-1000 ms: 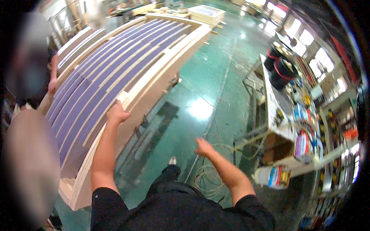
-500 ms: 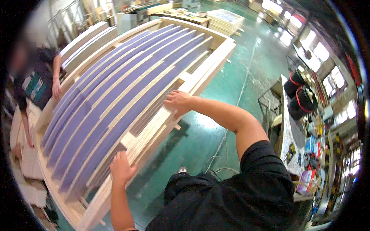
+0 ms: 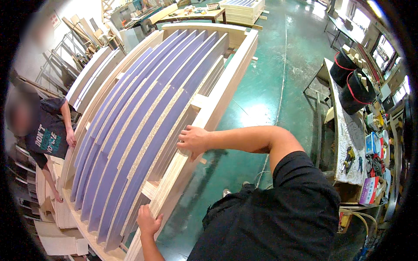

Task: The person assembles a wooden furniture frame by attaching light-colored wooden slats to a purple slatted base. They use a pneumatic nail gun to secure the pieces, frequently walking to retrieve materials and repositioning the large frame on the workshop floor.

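A large wooden frame stretches away from me, with several curved slats, purple on their faces and speckled tan along their edges, set lengthwise inside it. Over its near side rail curls my left hand, low in the picture beside a pale wooden spacer block. Farther up the same rail, my right hand is closed over the top edge, fingers on the inner side, below a second spacer block. The undersides of both hands are hidden.
Across the frame stands a person, one hand by the far rail. Right of me, a workbench carries black buckets and tools. Boards lean at the left; a stacked frame stands at the back. A cable lies on the green floor.
My view has turned, so the frame stands steeper in the picture and the hands appear lower. Both hands remain on the rail; the right lies a little farther from its spacer block.
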